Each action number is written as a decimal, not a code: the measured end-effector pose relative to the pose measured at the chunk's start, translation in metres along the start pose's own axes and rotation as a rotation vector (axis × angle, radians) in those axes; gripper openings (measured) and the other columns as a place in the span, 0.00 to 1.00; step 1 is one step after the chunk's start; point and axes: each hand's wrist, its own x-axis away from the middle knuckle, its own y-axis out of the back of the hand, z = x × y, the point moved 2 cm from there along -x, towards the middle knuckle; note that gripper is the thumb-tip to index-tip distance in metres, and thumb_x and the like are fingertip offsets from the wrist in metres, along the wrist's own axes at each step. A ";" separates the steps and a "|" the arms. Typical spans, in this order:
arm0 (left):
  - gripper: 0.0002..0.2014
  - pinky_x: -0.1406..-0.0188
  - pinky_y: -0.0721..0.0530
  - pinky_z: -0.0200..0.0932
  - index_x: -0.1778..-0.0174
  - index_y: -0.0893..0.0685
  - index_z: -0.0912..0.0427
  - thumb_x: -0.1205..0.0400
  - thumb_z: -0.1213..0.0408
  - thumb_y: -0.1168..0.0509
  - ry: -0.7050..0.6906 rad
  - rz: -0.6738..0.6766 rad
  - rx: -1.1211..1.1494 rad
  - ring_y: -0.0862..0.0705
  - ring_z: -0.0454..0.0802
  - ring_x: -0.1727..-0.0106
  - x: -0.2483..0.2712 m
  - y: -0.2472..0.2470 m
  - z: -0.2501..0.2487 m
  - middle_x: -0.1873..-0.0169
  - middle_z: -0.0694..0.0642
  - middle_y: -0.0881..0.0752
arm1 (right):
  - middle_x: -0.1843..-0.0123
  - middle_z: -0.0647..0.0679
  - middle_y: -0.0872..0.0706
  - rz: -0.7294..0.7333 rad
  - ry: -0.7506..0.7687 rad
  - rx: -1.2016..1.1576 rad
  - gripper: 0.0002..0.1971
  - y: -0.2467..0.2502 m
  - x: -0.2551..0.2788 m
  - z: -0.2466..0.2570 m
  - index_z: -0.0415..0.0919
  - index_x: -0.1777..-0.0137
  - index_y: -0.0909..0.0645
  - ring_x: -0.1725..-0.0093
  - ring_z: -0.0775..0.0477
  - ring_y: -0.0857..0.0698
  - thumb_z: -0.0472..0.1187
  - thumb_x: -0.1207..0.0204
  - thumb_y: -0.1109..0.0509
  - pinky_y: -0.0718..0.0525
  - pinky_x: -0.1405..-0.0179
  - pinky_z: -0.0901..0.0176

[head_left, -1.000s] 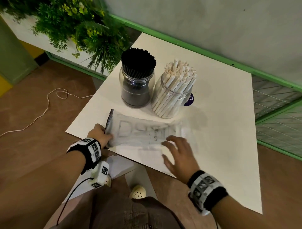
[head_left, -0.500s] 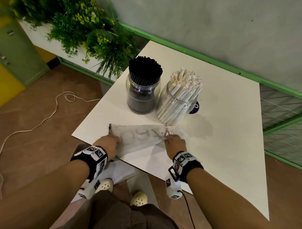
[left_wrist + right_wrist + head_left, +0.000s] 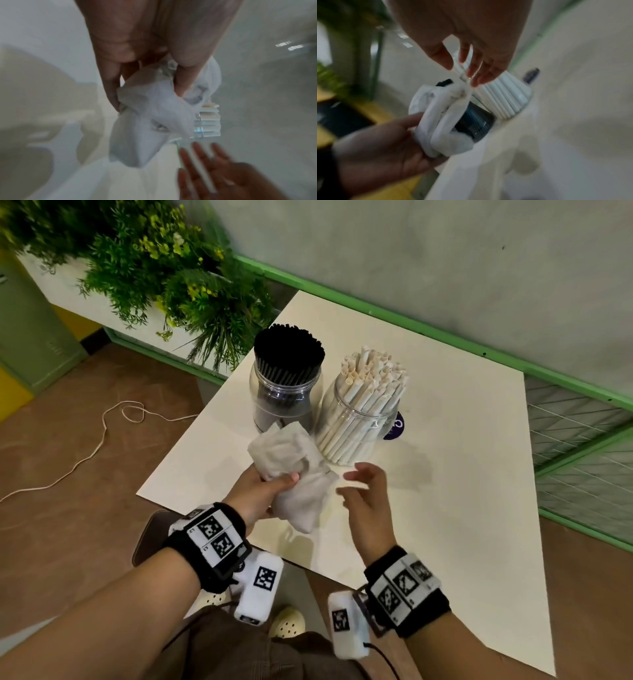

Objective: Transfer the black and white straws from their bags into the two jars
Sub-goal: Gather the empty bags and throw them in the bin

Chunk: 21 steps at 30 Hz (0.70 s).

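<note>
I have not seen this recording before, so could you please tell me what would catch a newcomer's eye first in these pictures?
Two clear jars stand side by side on the white table: the black straws packed in the left one, the white straws fanned out in the right one. Just in front of them the left hand grips a crumpled empty bag above the table, while the right hand hovers open beside it.

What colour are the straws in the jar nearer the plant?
Black straws; clearest in the head view.
</note>
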 end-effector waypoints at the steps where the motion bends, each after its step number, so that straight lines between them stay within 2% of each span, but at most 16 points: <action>1: 0.13 0.55 0.13 0.54 0.43 0.16 0.52 0.24 0.65 0.28 -0.027 -0.026 -0.035 0.12 0.54 0.46 -0.001 0.001 -0.003 0.49 0.55 0.10 | 0.39 0.52 0.21 0.021 0.201 0.153 0.20 0.003 0.007 0.006 0.51 0.37 0.28 0.44 0.52 0.19 0.35 0.28 0.33 0.21 0.48 0.68; 3: 0.14 0.57 0.14 0.49 0.47 0.14 0.54 0.27 0.67 0.25 -0.050 -0.001 -0.112 0.12 0.56 0.48 0.001 -0.003 -0.006 0.53 0.57 0.09 | 0.26 0.50 0.28 0.188 0.566 0.527 0.29 -0.002 0.015 0.009 0.46 0.27 0.32 0.27 0.52 0.28 0.43 0.29 0.29 0.31 0.29 0.65; 4: 0.13 0.59 0.14 0.47 0.47 0.14 0.56 0.27 0.68 0.25 -0.036 0.044 -0.133 0.11 0.57 0.49 0.004 -0.008 -0.008 0.54 0.57 0.09 | 0.21 0.48 0.32 0.276 0.676 0.709 0.34 -0.005 0.016 0.008 0.44 0.24 0.35 0.21 0.48 0.34 0.48 0.29 0.28 0.37 0.23 0.60; 5: 0.13 0.58 0.14 0.47 0.46 0.14 0.58 0.26 0.69 0.26 -0.010 0.105 -0.122 0.11 0.57 0.50 0.008 -0.013 -0.009 0.54 0.59 0.09 | 0.18 0.46 0.37 0.333 0.715 0.846 0.40 -0.008 0.014 0.004 0.45 0.21 0.37 0.19 0.46 0.39 0.55 0.31 0.27 0.41 0.20 0.55; 6: 0.13 0.55 0.13 0.48 0.44 0.14 0.61 0.25 0.70 0.28 0.016 0.167 -0.082 0.11 0.58 0.48 0.012 -0.018 -0.010 0.52 0.61 0.10 | 0.18 0.46 0.38 0.363 0.697 0.916 0.44 -0.009 0.009 0.001 0.45 0.20 0.38 0.19 0.44 0.39 0.59 0.34 0.26 0.40 0.20 0.51; 8: 0.17 0.45 0.16 0.52 0.41 0.16 0.67 0.26 0.70 0.29 0.065 0.264 0.043 0.13 0.59 0.44 0.018 -0.024 -0.011 0.48 0.64 0.11 | 0.25 0.45 0.30 0.377 0.615 0.890 0.47 -0.008 0.000 -0.004 0.44 0.23 0.35 0.27 0.42 0.28 0.57 0.40 0.20 0.28 0.27 0.49; 9: 0.19 0.42 0.17 0.53 0.40 0.17 0.69 0.27 0.69 0.30 0.081 0.284 0.087 0.13 0.59 0.42 0.020 -0.024 -0.011 0.46 0.65 0.12 | 0.31 0.44 0.25 0.369 0.572 0.850 0.44 -0.007 -0.003 -0.006 0.43 0.25 0.33 0.34 0.42 0.23 0.53 0.41 0.18 0.21 0.36 0.50; 11: 0.18 0.38 0.18 0.51 0.41 0.18 0.68 0.26 0.68 0.29 0.064 0.250 0.054 0.14 0.58 0.40 0.020 -0.021 -0.011 0.45 0.64 0.12 | 0.42 0.43 0.19 0.355 0.482 0.818 0.34 -0.006 -0.006 -0.006 0.40 0.31 0.27 0.46 0.40 0.18 0.44 0.37 0.19 0.18 0.52 0.52; 13: 0.17 0.43 0.17 0.47 0.46 0.18 0.62 0.29 0.64 0.23 -0.073 0.062 -0.174 0.14 0.56 0.43 0.013 -0.013 -0.010 0.50 0.58 0.12 | 0.50 0.42 0.15 0.352 0.392 0.887 0.21 -0.004 -0.009 -0.003 0.37 0.41 0.23 0.53 0.38 0.17 0.38 0.33 0.24 0.21 0.60 0.51; 15: 0.25 0.48 0.19 0.43 0.47 0.25 0.53 0.35 0.62 0.19 -0.276 -0.184 -0.390 0.18 0.51 0.47 0.011 -0.003 -0.012 0.49 0.53 0.19 | 0.57 0.42 0.15 0.390 0.311 0.982 0.11 -0.006 -0.011 0.001 0.39 0.52 0.24 0.59 0.38 0.18 0.38 0.31 0.26 0.25 0.64 0.51; 16: 0.28 0.46 0.21 0.41 0.43 0.28 0.48 0.34 0.60 0.19 -0.402 -0.211 -0.487 0.21 0.48 0.44 0.014 -0.001 -0.014 0.46 0.51 0.23 | 0.60 0.43 0.14 0.422 0.286 0.995 0.10 -0.008 -0.011 0.004 0.42 0.57 0.26 0.60 0.39 0.18 0.40 0.31 0.26 0.25 0.65 0.51; 17: 0.27 0.42 0.24 0.40 0.39 0.29 0.45 0.30 0.56 0.23 -0.494 -0.153 -0.581 0.23 0.46 0.41 0.018 -0.002 -0.015 0.42 0.49 0.24 | 0.62 0.43 0.14 0.464 0.258 0.959 0.10 -0.011 -0.010 0.007 0.44 0.60 0.26 0.62 0.40 0.18 0.41 0.31 0.26 0.24 0.65 0.51; 18: 0.22 0.38 0.27 0.39 0.37 0.27 0.43 0.26 0.52 0.30 -0.525 -0.046 -0.625 0.24 0.44 0.38 0.021 -0.005 -0.013 0.40 0.47 0.23 | 0.65 0.45 0.14 0.499 0.238 0.865 0.10 -0.016 -0.007 0.012 0.46 0.64 0.25 0.64 0.43 0.17 0.43 0.33 0.25 0.23 0.64 0.52; 19: 0.17 0.37 0.28 0.39 0.39 0.23 0.44 0.23 0.49 0.38 -0.482 0.051 -0.600 0.23 0.43 0.37 0.024 -0.008 -0.010 0.41 0.46 0.20 | 0.68 0.49 0.15 0.523 0.229 0.750 0.09 -0.021 -0.004 0.017 0.49 0.67 0.25 0.66 0.47 0.18 0.44 0.34 0.26 0.22 0.64 0.54; 21: 0.15 0.40 0.27 0.38 0.46 0.17 0.45 0.21 0.45 0.43 -0.214 0.111 -0.326 0.19 0.44 0.40 0.032 -0.012 -0.009 0.49 0.45 0.14 | 0.70 0.58 0.20 0.497 0.306 0.588 0.11 -0.032 0.001 0.025 0.55 0.67 0.25 0.67 0.55 0.21 0.40 0.37 0.25 0.23 0.64 0.57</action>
